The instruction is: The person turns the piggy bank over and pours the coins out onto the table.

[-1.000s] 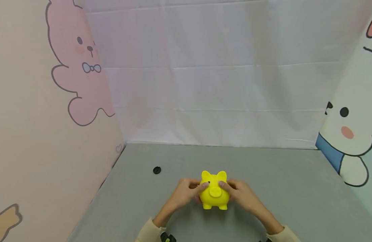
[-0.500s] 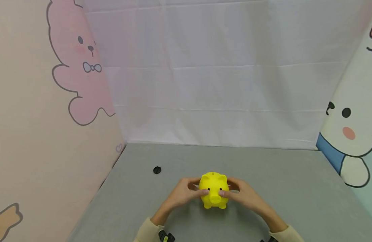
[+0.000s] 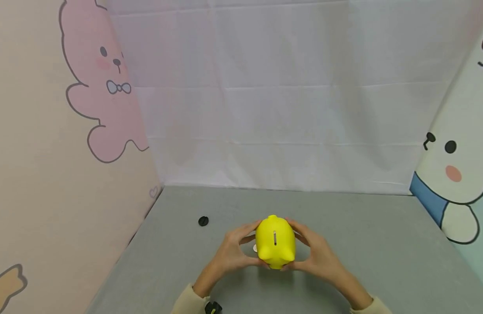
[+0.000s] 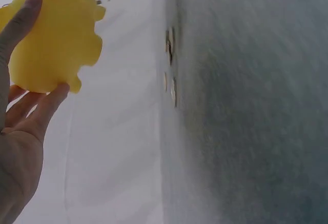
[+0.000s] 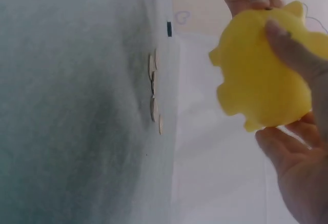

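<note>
A yellow piggy bank is held between both hands just above the grey table. Its back with the coin slot faces the head camera and its snout points down towards me. My left hand grips its left side with curled fingers, and in the left wrist view the fingers lie under the bank. My right hand grips the right side, thumb and fingers wrapped around the bank. Several coins lie on the table below it, also visible as coins.
A small black round cap lies on the table to the left of the hands. Cartoon-printed panels close off the left and right, and a white cloth hangs at the back.
The piggy bank stood on the table facing me; both hands have lifted it and tipped it forward, so its slotted back now shows. A coin shows beneath it.
</note>
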Demonstrator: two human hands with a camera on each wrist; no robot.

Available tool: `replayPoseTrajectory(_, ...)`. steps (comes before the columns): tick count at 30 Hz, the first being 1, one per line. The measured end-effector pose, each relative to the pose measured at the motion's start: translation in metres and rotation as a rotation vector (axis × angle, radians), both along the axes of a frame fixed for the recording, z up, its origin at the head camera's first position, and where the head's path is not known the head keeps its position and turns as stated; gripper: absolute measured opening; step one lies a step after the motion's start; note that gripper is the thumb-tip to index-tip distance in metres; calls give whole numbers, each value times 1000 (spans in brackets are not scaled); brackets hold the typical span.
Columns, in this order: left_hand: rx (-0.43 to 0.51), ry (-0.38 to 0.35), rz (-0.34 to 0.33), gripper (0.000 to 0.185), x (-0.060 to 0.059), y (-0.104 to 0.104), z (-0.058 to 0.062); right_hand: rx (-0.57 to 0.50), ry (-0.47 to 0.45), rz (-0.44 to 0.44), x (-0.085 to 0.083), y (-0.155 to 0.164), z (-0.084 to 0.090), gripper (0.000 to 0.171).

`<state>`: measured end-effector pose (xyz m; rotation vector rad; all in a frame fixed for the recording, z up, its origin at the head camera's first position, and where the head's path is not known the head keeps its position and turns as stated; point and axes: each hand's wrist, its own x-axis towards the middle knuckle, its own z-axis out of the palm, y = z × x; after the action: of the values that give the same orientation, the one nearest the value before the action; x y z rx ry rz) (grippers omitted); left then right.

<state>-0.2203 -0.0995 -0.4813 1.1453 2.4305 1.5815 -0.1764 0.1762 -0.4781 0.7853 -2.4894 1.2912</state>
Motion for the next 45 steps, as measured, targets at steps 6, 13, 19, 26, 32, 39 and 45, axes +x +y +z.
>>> replayPoseTrajectory(6, -47, 144, 35, 102, -3, 2, -6, 152, 147, -92, -1, -4, -4, 119)
replayPoseTrajectory(13, -42, 129, 34, 103, -7, 4, -6, 146, 134, -100, -2, -3, -1, 118)
replayPoseTrajectory(19, -32, 47, -3, 102, -5, 1, -6, 64, 45, -55, -1, -1, -2, 111)
replayPoseTrajectory(26, -20, -79, -26, 95, -4, -3, 1, -21, -87, -57, 1, 0, 1, 100)
replayPoseTrajectory(32, -30, -113, 9, 81, -3, 0, 5, -82, -156, -87, 1, -2, 3, 84)
replayPoseTrajectory(39, -71, -260, 126, 52, 0, 9, 4, -83, -373, -200, 1, -8, 9, 50)
replayPoseTrajectory(45, -22, -444, 154, 50, -1, 16, 3, -112, -554, -238, -1, -12, 15, 40)
